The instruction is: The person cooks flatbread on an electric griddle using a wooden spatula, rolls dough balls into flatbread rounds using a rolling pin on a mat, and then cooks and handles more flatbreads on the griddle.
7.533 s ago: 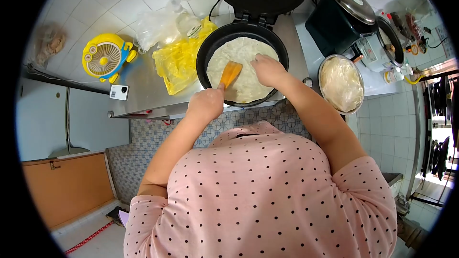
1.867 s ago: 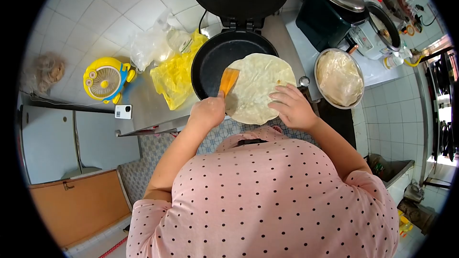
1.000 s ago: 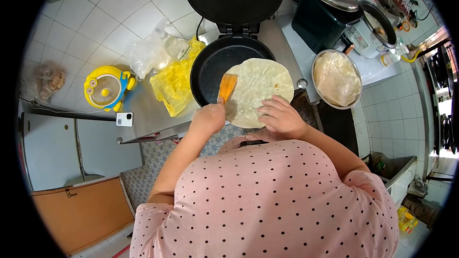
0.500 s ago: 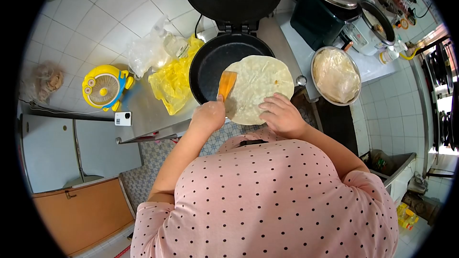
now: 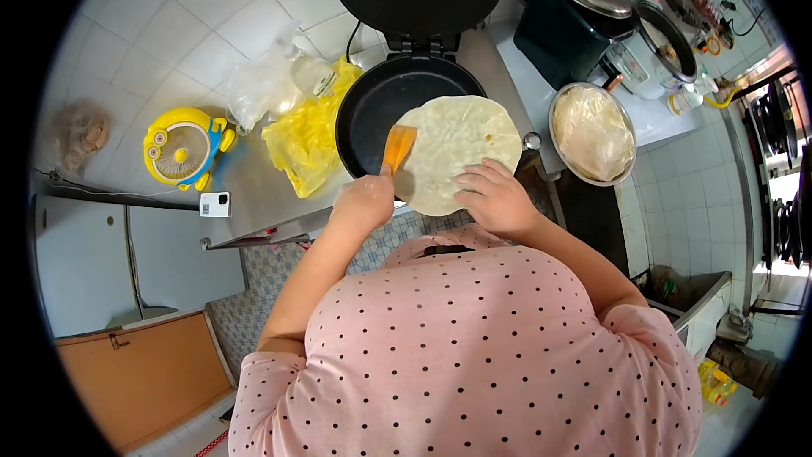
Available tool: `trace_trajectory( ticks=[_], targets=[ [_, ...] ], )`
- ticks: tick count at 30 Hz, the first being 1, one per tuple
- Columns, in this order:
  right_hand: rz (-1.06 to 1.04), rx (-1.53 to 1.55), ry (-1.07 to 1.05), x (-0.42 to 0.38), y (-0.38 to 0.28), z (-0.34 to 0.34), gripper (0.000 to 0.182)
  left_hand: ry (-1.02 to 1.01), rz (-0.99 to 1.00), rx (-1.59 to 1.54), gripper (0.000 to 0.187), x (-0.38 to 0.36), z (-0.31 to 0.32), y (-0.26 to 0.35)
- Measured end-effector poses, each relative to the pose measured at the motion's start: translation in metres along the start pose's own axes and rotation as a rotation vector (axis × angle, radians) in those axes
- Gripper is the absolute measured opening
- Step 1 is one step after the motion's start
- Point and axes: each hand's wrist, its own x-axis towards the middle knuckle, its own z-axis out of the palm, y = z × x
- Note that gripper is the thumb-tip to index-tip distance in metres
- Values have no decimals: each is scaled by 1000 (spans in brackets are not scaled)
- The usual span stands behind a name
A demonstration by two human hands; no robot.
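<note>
Two hands sharing one flatbread (image 5: 457, 152), half off the pan (image 5: 381, 110), toward the right. Left hand (image 5: 364, 200) gripping spatula (image 5: 397, 148) underneath; right hand (image 5: 493, 197) spread flat on the near edge (fingers open). Best kept level, supported both sides, lifted slowly.

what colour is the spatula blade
Orange; the spatula in the left hand shows in the head view.

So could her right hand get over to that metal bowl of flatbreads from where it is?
Probably yes. The right hand rests on the flatbread, and the metal bowl sits just to its right on the counter, uncovered, with nothing standing between them. The hand would have to let go first.
</note>
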Motion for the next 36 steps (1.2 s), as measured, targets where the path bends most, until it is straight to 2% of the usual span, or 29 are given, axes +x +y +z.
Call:
trace_trajectory(
  ticks=[5,8,13,17,20,23,36],
  targets=[
    [115,-76,47,-11,12,-18,18,40,33,2,36,-27,-30,-4],
    [124,-62,73,-14,12,-19,19,99,20,-22,38,-13,-25,2],
    [147,-60,99,-13,13,-18,22,82,41,80,40,8,3,0],
    [132,-37,62,-15,10,-17,22,74,64,82,40,10,8,-4],
    [32,-43,27,-15,5,-14,22,41,37,82,40,9,6,0],
    [10,-7,30,-17,2,-6,27,13,29,84,42,11,7,1],
    [10,1,24,-15,-1,-11,24,-40,14,74,45,4,-4,10]
  ],
)
